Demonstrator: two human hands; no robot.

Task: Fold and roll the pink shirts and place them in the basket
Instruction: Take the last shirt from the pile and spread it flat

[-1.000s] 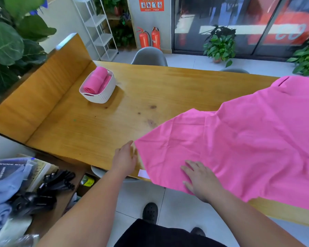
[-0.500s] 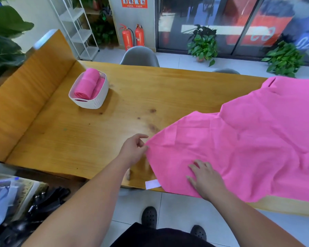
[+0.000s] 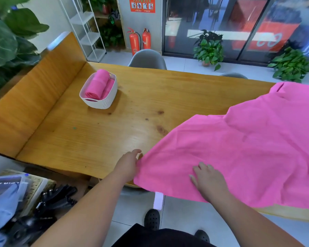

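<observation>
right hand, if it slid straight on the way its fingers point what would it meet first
Only more of the pink shirt that the right hand lies flat on, then bare table. The basket seems well left of that line, though depth is unclear.

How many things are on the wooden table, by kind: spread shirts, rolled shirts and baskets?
Spread pink shirt: 1
Rolled pink shirts, both in the basket: 2
White basket: 1
Total: 4
</observation>
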